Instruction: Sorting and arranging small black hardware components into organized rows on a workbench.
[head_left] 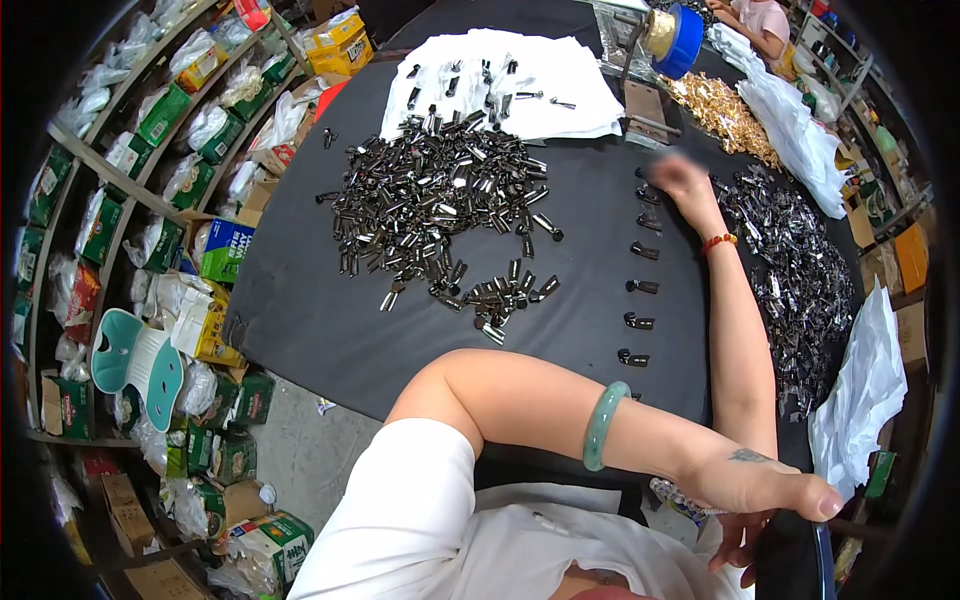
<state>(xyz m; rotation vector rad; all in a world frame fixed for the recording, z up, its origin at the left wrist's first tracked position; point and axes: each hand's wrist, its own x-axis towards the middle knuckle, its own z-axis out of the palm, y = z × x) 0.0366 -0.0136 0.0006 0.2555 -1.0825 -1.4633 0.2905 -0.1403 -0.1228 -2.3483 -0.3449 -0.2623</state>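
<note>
My right hand (684,188), with a red bead bracelet at its wrist, reaches to the far end of a row of small dark metal pieces (644,286), which look like zipper sliders. Its fingertips are blurred, so what they hold does not show. My left arm, wearing a green bangle (607,426), crosses low in front of me to the right. There my left hand (765,490) grips a dark flat slab (793,560) with a blue edge, which looks like a phone. A large pile of similar dark pieces (430,200) spreads over the black table to the left.
White sheeting (560,65) lies behind the pile with loose pieces on it. A metal stand (648,105) with a blue-rimmed roll (680,42) stands at the back. Gold pieces (725,110) and more dark pieces (790,290) line the right. Loaded shelves (125,195) flank the left; another person (765,22) sits far right.
</note>
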